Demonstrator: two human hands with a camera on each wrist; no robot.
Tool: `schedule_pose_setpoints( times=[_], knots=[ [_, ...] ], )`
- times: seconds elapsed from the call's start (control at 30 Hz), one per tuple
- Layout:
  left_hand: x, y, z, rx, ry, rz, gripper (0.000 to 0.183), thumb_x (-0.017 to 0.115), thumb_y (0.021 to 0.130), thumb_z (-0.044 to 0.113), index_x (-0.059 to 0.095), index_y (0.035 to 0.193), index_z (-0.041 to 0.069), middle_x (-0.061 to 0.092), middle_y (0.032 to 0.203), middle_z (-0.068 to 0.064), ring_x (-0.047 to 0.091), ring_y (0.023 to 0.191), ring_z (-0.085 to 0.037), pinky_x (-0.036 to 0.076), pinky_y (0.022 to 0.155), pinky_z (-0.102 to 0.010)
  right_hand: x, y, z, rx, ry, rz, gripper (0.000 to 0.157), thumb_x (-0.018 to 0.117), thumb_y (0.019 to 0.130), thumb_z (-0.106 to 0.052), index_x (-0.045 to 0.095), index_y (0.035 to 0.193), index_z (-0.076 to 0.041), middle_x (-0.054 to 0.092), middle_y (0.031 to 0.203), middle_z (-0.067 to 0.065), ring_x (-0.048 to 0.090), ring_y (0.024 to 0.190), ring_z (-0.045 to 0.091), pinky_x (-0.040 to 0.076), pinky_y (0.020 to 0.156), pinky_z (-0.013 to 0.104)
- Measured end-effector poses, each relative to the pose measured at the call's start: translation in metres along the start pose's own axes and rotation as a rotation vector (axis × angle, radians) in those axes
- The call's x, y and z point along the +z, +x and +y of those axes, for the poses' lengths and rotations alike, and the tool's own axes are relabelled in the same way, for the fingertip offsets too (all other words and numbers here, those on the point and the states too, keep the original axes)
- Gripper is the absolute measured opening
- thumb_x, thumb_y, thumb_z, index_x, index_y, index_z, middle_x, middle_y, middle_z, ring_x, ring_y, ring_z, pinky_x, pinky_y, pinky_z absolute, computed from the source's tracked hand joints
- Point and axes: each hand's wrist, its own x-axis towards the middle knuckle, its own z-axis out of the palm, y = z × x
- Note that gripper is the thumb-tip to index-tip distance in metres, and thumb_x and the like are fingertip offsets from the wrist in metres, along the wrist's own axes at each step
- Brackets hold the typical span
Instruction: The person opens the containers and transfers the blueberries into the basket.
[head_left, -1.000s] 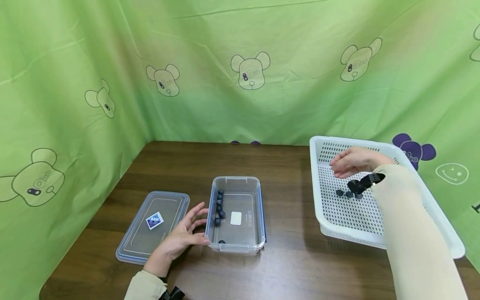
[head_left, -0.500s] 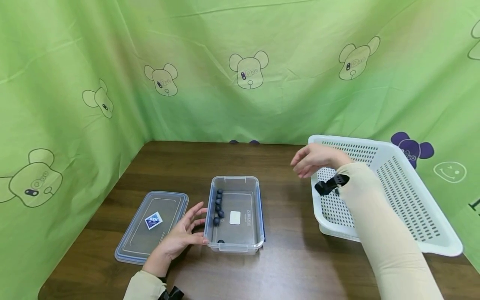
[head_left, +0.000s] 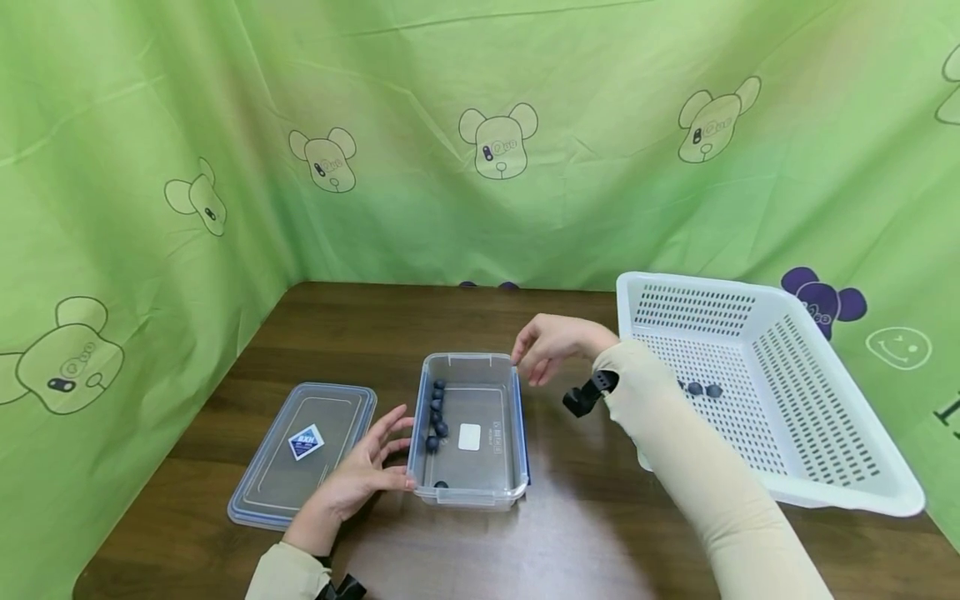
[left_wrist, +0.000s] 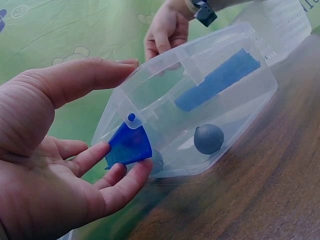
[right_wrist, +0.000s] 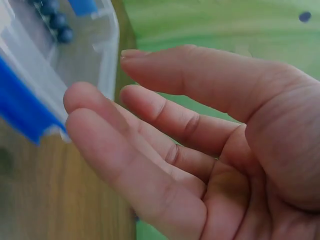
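Clear container (head_left: pixel 471 498) sits upright on the dark wood table (head_left: pixel 585 542); all places below taken from it. Several dark blue balls (head_left: pixel 437 405) lie inside, strung along its left wall, with a single ball (head_left: pixel 441 485) apart from them at the near end. A small white label (head_left: pixel 469 437) shows on its floor.

Your left hand (head_left: pixel 360 477) is at the container's left side, fingers spread and relaxed — thumb along the rim, fingertips touching the blue latch (left_wrist: pixel 130 146). It touches the container rather than wrapping round it.

Your right hand (head_left: pixel 553 343) is at the container's far right corner, palm empty. Fingers softly bent, a wide gap between them and the thumb. Its fingertips overlap the rim in your head view; whether they actually touch, I can't be sure — the right wrist view is blurred there.

White basket (head_left: pixel 873 496) stands well to the container's right, a few more balls (head_left: pixel 714 390) on its slotted floor, partly behind your right sleeve (head_left: pixel 720 483). Blue-edged lid (head_left: pixel 262 500) lies flat to the container's left, diamond sticker (head_left: pixel 306 442) uppermost, part of your left hand overlapping its right edge in your view. Green cloth (head_left: pixel 420 233) with printed bear faces hangs beyond the container.
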Motion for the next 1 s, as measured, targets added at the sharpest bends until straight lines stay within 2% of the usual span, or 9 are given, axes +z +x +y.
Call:
schedule_pose_setpoints(
  times=[0.2,0.43,0.53,0.63,0.77,0.87,1.0],
  knots=[
    [0.000,-0.002,0.002,-0.008,0.001,0.003,0.108,0.079,0.075,-0.004,0.006,0.156,-0.005,0.015,0.154,-0.030,0.030,0.130,-0.037,0.047,0.096,-0.033,0.029,0.019,-0.017,0.021,0.000,-0.066,0.026,0.066,0.082,0.008,0.062,0.107,0.013,0.070,0.081,0.017,0.068,0.063,0.018,0.059,0.065,0.034],
    [0.002,-0.001,0.005,-0.020,-0.005,0.004,0.109,0.079,0.075,-0.004,0.006,0.156,-0.005,0.014,0.154,-0.030,0.030,0.131,-0.039,0.047,0.097,-0.034,0.065,0.045,-0.030,0.061,-0.064,-0.123,0.005,0.065,0.083,0.005,0.066,0.086,0.002,0.067,0.073,0.011,0.065,0.061,0.017,0.059,0.067,0.036],
    [0.003,0.000,0.006,-0.025,-0.003,0.006,0.108,0.078,0.075,-0.005,0.006,0.156,-0.005,0.015,0.154,-0.030,0.029,0.131,-0.040,0.047,0.097,-0.034,0.076,0.054,-0.030,0.080,-0.064,-0.131,0.005,0.067,0.083,0.003,0.065,0.080,-0.001,0.067,0.070,0.012,0.065,0.059,0.018,0.059,0.065,0.036],
    [0.003,0.000,0.006,-0.030,-0.002,0.006,0.108,0.078,0.075,-0.005,0.006,0.156,-0.005,0.015,0.154,-0.029,0.028,0.132,-0.041,0.047,0.097,-0.034,0.084,0.062,-0.029,0.098,-0.042,-0.123,0.009,0.069,0.083,0.002,0.065,0.076,-0.002,0.067,0.068,0.015,0.065,0.058,0.019,0.059,0.060,0.033],
    [0.002,0.000,0.006,-0.040,-0.005,0.007,0.108,0.077,0.075,-0.005,0.005,0.156,-0.004,0.014,0.154,-0.028,0.026,0.133,-0.042,0.046,0.097,-0.035,0.095,0.069,-0.027,0.123,-0.048,-0.088,0.008,0.073,0.083,-0.002,0.068,0.078,0.002,0.067,0.067,0.017,0.064,0.055,0.019,0.058,0.057,0.032],
    [0.002,0.000,0.005,-0.042,-0.007,0.007,0.108,0.077,0.075,-0.006,0.006,0.156,-0.004,0.015,0.154,-0.028,0.027,0.133,-0.042,0.047,0.097,-0.034,0.102,0.073,-0.024,0.149,-0.062,-0.065,0.015,0.074,0.084,-0.008,0.069,0.080,0.006,0.066,0.065,0.018,0.063,0.052,0.019,0.057,0.055,0.030],
    [0.002,0.000,0.005,-0.037,-0.005,0.007,0.108,0.077,0.074,-0.006,0.006,0.156,-0.004,0.015,0.154,-0.029,0.029,0.132,-0.039,0.047,0.097,-0.034,0.110,0.078,-0.021,0.170,-0.068,-0.041,0.022,0.076,0.083,-0.012,0.065,0.077,0.006,0.065,0.064,0.017,0.062,0.049,0.019,0.056,0.052,0.029]
  ],
)
